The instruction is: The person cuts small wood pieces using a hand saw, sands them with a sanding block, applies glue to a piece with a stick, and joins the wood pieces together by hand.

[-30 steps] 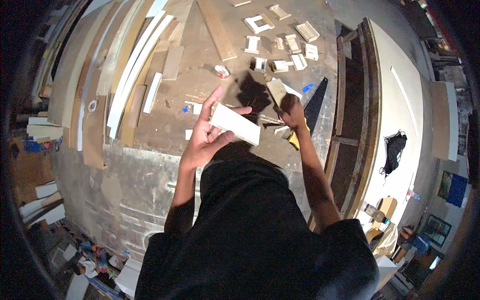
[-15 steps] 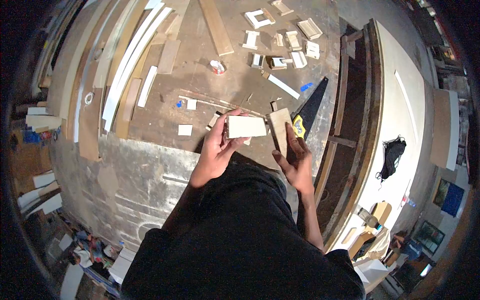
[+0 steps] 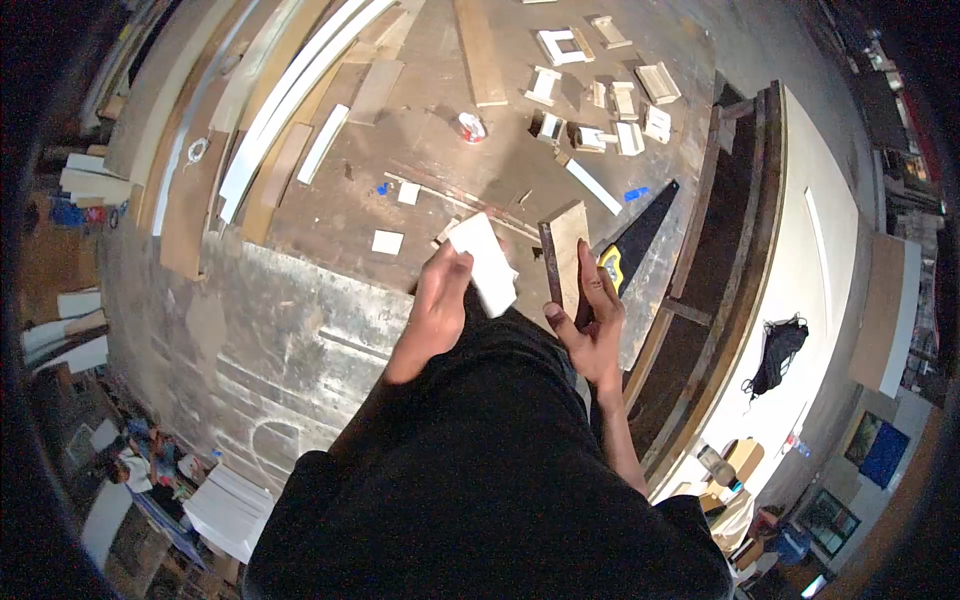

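Note:
My left hand [image 3: 437, 303] is closed on a small white-faced wooden block [image 3: 486, 268], which is tilted with its lower end toward my body. Fingers and thumb of my right hand [image 3: 594, 325] grip a second wooden block [image 3: 568, 252], tan with a dark edge, held nearly upright. A gap separates the two blocks. Just right of my right hand, a handsaw [image 3: 645, 240] with a yellow and black handle lies on the worktable [image 3: 330, 225]. Thin wooden strips and white square pieces [image 3: 388, 242] lie beyond my left hand.
Several small wooden assemblies [image 3: 625, 102] sit at the table's far right. Long boards and white strips [image 3: 285, 100] cover the far left. A red and white cup [image 3: 471, 127] stands between them. On the right, a pale panel [image 3: 790, 240] holds a black stringy bundle [image 3: 777, 356].
My left hand has turned its block from lying crosswise to pointing down toward my body, showing a bright white face. The right hand still grips its block. The view has shifted slightly.

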`<action>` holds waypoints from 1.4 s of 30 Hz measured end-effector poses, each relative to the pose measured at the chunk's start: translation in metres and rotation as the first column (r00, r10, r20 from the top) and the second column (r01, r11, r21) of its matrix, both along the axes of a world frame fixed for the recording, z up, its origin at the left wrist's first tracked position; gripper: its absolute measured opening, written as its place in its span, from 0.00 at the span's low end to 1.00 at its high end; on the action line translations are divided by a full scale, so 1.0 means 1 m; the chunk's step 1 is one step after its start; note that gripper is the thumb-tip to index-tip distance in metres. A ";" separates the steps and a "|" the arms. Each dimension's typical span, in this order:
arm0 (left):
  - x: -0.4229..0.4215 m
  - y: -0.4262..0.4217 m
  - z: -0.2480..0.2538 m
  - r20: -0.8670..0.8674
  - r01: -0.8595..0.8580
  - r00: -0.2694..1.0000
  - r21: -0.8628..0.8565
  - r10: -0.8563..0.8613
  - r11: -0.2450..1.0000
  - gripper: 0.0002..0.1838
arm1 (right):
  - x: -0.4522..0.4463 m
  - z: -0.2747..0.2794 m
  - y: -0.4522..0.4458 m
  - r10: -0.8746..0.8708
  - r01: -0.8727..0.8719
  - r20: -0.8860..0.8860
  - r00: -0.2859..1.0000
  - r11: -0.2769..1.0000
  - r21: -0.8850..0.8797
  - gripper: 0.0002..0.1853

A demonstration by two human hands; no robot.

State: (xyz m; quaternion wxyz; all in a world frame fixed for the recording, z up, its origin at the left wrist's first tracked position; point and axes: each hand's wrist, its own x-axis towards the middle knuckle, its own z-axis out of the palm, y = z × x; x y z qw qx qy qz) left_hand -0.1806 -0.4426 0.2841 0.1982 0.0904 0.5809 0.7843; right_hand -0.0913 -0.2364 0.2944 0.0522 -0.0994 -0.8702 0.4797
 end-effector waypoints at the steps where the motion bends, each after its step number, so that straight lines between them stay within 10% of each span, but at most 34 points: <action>1: -0.001 -0.005 0.001 0.001 -0.007 1.000 0.000 0.007 1.000 0.25 | -0.003 0.001 -0.003 0.019 -0.018 -0.024 1.000 1.000 0.021 0.46; 9: -0.020 -0.041 0.019 0.155 0.428 0.902 -0.178 -0.404 0.886 0.18 | -0.010 0.000 0.000 0.180 -0.204 -0.098 0.979 0.837 -0.508 0.39; 10: -0.022 -0.038 0.014 -0.428 0.148 0.832 -0.440 -0.352 0.886 0.19 | -0.016 0.012 -0.006 0.270 -0.230 -0.001 0.963 0.818 -0.527 0.38; 12: -0.020 -0.039 0.026 0.058 0.485 0.873 -0.188 -0.484 0.854 0.20 | -0.020 0.018 -0.012 0.327 -0.237 0.060 0.943 0.788 -0.568 0.39; 14: -0.022 -0.050 0.028 -0.064 0.349 0.914 -0.385 -0.402 0.854 0.21 | -0.020 0.029 -0.014 0.356 -0.241 0.078 0.931 0.761 -0.602 0.37; 15: -0.031 -0.052 0.042 0.204 0.479 0.878 -0.336 -0.433 0.811 0.21 | -0.020 0.035 -0.014 0.358 -0.247 0.062 0.932 0.748 -0.616 0.36; 18: 0.003 -0.048 0.004 -0.469 0.081 0.782 -0.576 -0.410 0.813 0.24 | -0.030 0.017 -0.021 0.323 -0.171 0.125 0.938 0.745 -0.644 0.38; 20: -0.005 -0.055 0.007 -0.139 0.333 0.876 -0.519 -0.461 0.788 0.20 | -0.029 0.030 -0.031 0.311 -0.128 0.160 0.937 0.731 -0.671 0.40; 25: -0.011 -0.062 0.052 0.323 0.318 0.917 -0.233 -0.235 0.919 0.16 | 0.001 0.029 0.014 0.454 -0.380 0.391 0.801 0.889 -0.254 0.37; 28: -0.004 -0.065 0.043 0.135 0.253 0.966 -0.312 -0.221 0.916 0.15 | 0.010 0.010 0.018 0.268 -0.133 0.141 0.953 0.790 -0.599 0.36; 31: 0.004 -0.065 0.019 -0.197 0.108 0.951 -0.511 -0.238 0.853 0.16 | 0.004 0.032 0.002 0.409 -0.347 -0.016 0.912 0.751 -0.563 0.37; 35: 0.012 -0.065 0.001 -0.726 -0.073 0.580 -0.497 -0.368 0.864 0.21 | -0.014 0.039 -0.025 0.395 -0.318 0.018 0.918 0.766 -0.559 0.40; 40: 0.000 -0.087 -0.006 -0.486 0.163 0.759 -0.502 -0.433 0.849 0.22 | -0.018 0.043 -0.034 0.440 -0.417 -0.026 0.898 0.829 -0.372 0.43; 42: 0.013 -0.096 -0.017 -0.121 0.308 0.917 -0.396 -0.381 0.865 0.22 | -0.033 0.042 -0.044 0.404 -0.286 0.179 0.897 0.839 -0.463 0.41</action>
